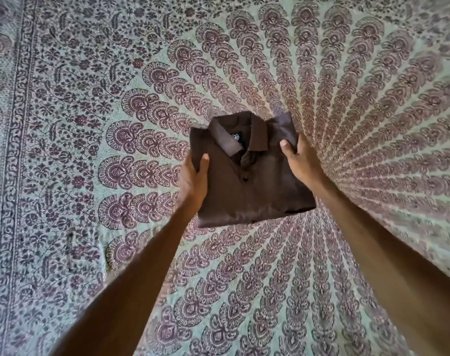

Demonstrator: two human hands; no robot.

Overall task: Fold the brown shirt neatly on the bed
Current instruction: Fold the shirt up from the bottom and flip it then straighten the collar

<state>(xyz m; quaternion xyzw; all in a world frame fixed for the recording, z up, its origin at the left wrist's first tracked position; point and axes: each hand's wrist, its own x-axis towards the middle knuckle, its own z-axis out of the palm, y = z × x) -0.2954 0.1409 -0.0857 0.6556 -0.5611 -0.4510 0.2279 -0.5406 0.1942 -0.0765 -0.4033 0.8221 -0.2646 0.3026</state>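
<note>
The brown shirt (252,186) is folded into a compact rectangle, collar up and facing away from me, with a dark label inside the neck and a button on the placket. It is held above the bed (77,124) between both hands. My left hand (193,178) grips its left edge, thumb on top and fingers hidden underneath. My right hand (299,160) grips the right edge near the collar, thumb on the fabric. The shirt tilts slightly to the left.
The bed is covered by a pale green sheet printed with purple paisley fans radiating from the lower middle. A floral border band (16,150) runs down the left side. Both my bare forearms reach in from the bottom.
</note>
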